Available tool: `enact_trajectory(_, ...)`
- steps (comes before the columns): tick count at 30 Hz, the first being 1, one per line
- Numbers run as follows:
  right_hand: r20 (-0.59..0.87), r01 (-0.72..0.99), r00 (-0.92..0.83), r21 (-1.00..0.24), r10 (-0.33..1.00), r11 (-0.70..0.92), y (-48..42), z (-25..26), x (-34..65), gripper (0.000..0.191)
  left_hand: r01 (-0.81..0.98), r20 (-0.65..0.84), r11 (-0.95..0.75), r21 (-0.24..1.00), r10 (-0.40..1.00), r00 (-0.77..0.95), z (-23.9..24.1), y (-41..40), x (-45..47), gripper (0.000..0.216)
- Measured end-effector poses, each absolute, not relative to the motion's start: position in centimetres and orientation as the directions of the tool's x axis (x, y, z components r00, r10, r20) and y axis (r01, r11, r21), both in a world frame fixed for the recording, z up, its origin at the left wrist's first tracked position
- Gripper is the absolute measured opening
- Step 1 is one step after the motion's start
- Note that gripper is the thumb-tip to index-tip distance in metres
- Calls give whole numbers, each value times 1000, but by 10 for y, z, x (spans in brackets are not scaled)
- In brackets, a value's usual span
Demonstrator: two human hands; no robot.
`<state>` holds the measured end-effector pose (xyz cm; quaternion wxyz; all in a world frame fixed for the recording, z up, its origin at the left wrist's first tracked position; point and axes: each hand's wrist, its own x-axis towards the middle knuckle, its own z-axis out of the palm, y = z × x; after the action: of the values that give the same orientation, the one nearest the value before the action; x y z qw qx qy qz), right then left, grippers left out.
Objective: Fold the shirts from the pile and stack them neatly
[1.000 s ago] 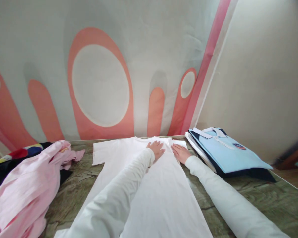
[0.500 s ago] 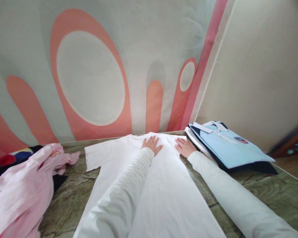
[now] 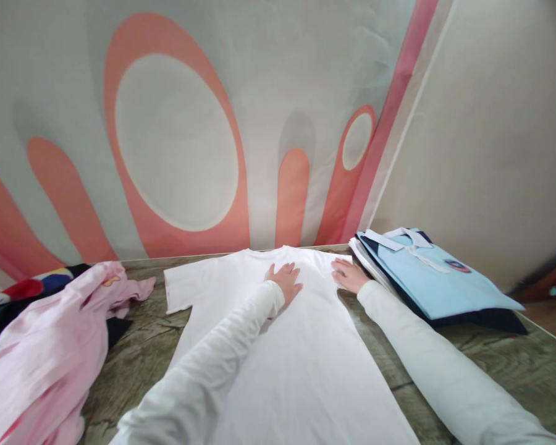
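A white T-shirt lies flat on the marbled table, neck end toward the wall. Its left sleeve is spread out; its right sleeve is folded in. My left hand rests flat on the shirt's upper middle, fingers stretched out. My right hand lies flat on the folded right shoulder edge, fingers extended. Both arms wear white long sleeves.
A stack of folded clothes topped by a light blue polo shirt sits at the right of the table. A heap of pink cloth over dark and colourful garments lies at the left. A painted wall stands close behind.
Both hands stay flat near the shirt's top. The right hand has shifted outward to the folded right edge. The head camera has moved slightly.
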<state>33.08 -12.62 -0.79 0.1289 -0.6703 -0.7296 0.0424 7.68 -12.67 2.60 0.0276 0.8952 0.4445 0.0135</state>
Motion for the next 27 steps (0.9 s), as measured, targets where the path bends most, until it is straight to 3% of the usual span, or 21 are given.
enact_trajectory(8, 131, 956, -165, -220, 978, 191, -112, -2, 314, 39, 749, 124, -653, 112, 757, 641, 23, -206, 66, 58)
enact_trajectory(16, 64, 993, -47, -108, 997, 54, -114, -13, 319, 51, 729, 141, -677, 106, 735, 663, 23, -203, 61, 58)
enact_trajectory(21, 117, 995, -16, -101, 993, 28, -115, -11, 327, 49, 729, 146, -678, 97, 734, 664, 16, -203, 61, 60)
enact_trajectory(24, 168, 994, -47, -86, 985, 62, -121, -4, 325, 46, 728, 145, -678, 100, 734, 664, 15, -203, 61, 62)
enact_trajectory(27, 179, 977, -178, -89, 968, 196, -131, 1, 310, 45, 730, 137, -675, 109, 738, 661, 16, -204, 61, 62)
